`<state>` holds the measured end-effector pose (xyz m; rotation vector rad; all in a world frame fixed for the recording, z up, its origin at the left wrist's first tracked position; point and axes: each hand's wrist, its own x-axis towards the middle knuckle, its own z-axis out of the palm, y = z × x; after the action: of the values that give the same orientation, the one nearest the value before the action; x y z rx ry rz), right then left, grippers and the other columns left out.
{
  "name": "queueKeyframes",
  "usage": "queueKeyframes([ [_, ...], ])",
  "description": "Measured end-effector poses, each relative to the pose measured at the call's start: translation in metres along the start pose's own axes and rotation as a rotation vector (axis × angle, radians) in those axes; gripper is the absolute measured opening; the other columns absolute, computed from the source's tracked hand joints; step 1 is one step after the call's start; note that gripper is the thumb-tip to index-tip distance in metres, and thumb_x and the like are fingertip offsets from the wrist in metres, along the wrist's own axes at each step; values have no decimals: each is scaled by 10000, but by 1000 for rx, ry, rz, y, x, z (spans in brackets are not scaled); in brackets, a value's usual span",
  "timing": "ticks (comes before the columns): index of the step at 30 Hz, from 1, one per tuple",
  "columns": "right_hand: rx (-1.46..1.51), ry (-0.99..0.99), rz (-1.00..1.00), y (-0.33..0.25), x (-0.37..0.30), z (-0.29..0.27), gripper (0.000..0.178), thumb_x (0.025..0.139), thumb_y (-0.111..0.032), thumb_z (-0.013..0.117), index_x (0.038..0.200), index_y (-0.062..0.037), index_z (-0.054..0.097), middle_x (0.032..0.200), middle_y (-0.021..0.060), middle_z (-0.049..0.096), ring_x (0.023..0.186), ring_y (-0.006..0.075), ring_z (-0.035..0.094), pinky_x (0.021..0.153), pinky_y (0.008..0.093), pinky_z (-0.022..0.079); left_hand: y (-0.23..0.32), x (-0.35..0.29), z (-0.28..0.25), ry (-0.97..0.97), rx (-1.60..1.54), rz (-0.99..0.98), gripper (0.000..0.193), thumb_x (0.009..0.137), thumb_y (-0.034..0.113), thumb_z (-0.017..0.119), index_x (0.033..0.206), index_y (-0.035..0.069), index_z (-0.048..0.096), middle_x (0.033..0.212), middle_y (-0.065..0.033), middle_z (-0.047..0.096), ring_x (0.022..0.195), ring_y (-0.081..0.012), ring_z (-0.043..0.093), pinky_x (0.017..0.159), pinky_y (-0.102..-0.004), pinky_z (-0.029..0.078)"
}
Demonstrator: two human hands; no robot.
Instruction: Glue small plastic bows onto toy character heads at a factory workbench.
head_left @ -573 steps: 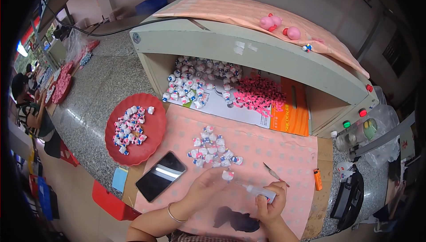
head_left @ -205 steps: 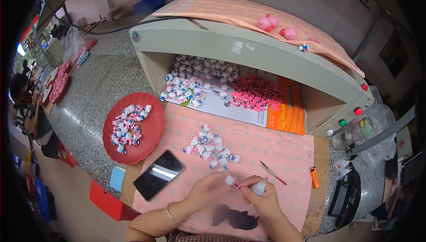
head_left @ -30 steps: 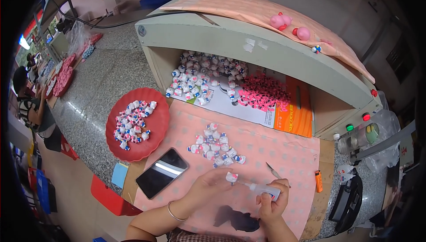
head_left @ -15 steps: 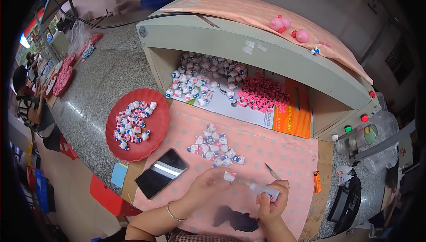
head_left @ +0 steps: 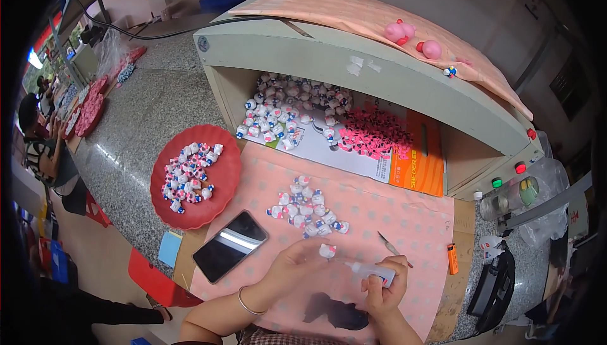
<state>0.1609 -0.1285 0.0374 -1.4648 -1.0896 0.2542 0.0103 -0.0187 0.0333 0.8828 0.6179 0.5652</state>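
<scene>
My left hand pinches a small white figurine with pink patches between its fingertips. In my right hand is a small translucent squeeze bottle, tilted so its thin nozzle points left at the figurine. Whether the nozzle tip touches the figurine I cannot tell. Just beyond my hands, a loose group of white, pink and blue figurines lies on the pink dotted cloth. A pointed metal tool lies right of the figurines, and a dark cloth piece lies between my forearms.
A red plate of figurines and a phone are at left. The shelf unit behind holds many white figurines and pink pieces. An orange lighter lies right. People sit far left.
The squeeze bottle has shifted slightly left, its nozzle closer to the figurine. A person's dark trouser leg and foot have come into view on the floor at lower left.
</scene>
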Motion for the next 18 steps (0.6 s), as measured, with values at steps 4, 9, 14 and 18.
queueKeyframes([
  [4, 46, 40, 35, 1, -1, 2, 174, 683, -41, 547, 841, 6, 490, 755, 123, 447, 659, 206, 444, 583, 280, 379, 0, -1, 1, -6, 34, 12, 353, 803, 21, 562, 1146, 56, 488, 916, -3, 558, 795, -53, 506, 703, -199, 435],
  [9, 14, -89, -122, 4, 1, 2, 212, 828, -141, 473, 887, 37, 374, 853, 104, 322, 478, 86, 406, 338, 192, 380, 0, -2, 1, 1, 35, 29, 345, 801, 24, 566, 1137, 63, 496, 879, 8, 555, 766, -46, 501, 684, -189, 425],
  [14, 17, 66, 49, 0, -3, 4, 174, 688, -56, 546, 842, 5, 491, 757, 124, 449, 670, 211, 446, 591, 287, 383, -1, -2, 2, -8, 21, 38, 353, 791, 10, 576, 1130, 72, 503, 866, 20, 553, 734, -32, 488, 653, -175, 414],
  [18, 5, 43, 14, -1, -2, 6, 185, 682, -47, 549, 850, 2, 490, 748, 124, 451, 665, 217, 448, 588, 293, 382, -2, -3, 2, -25, 47, 64, 355, 783, 1, 584, 1122, 80, 513, 868, 30, 553, 697, -16, 468, 608, -159, 395],
])
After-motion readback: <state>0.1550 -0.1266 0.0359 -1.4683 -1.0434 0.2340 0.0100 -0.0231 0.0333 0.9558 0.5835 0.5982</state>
